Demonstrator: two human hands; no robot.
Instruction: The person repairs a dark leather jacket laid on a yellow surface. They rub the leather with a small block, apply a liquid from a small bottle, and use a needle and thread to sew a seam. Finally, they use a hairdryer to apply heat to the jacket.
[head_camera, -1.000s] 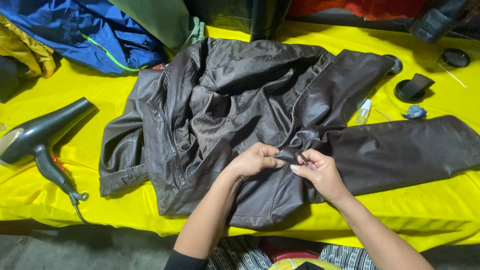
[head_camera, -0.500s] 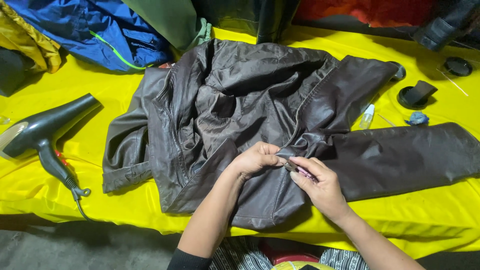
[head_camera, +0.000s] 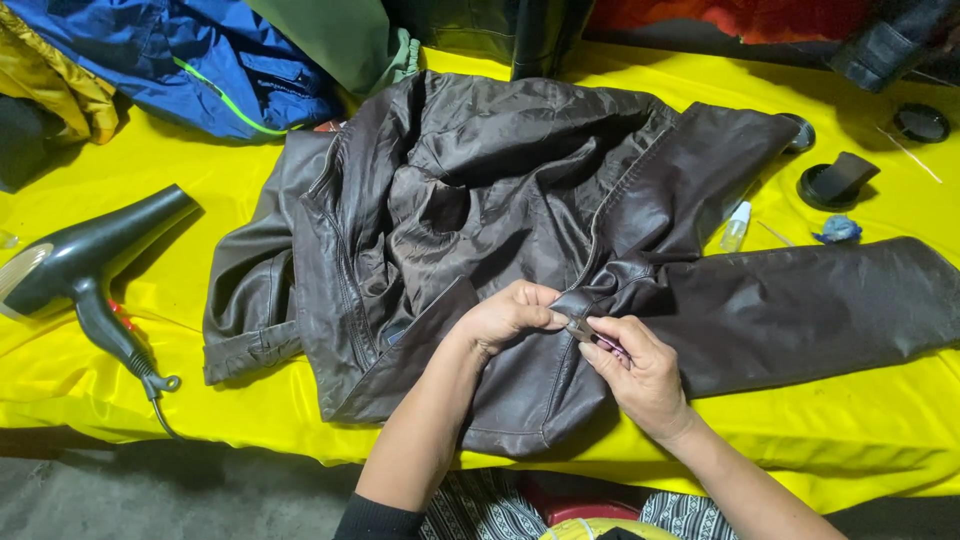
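Observation:
A dark brown leather jacket (head_camera: 480, 200) lies spread open on a yellow cloth-covered table (head_camera: 180, 380), lining up, one sleeve (head_camera: 820, 300) stretched to the right. My left hand (head_camera: 510, 315) pinches a fold of leather near the underarm seam. My right hand (head_camera: 635, 370) meets it from the right, fingers closed on a small metal tool (head_camera: 580, 328) whose tip touches the same fold. The tool is mostly hidden by my fingers.
A dark hair dryer (head_camera: 85, 265) with its cord lies at the left. A small glue bottle (head_camera: 736, 225), a black round lid (head_camera: 830, 182), a blue scrap (head_camera: 838, 230) and another lid (head_camera: 920, 122) sit at the right. Blue (head_camera: 180, 60) and yellow garments lie at the back left.
My hands have stayed together at the seam while the right hand shifted slightly and closed tighter on the tool. The view has tilted a little; the jacket has not moved.

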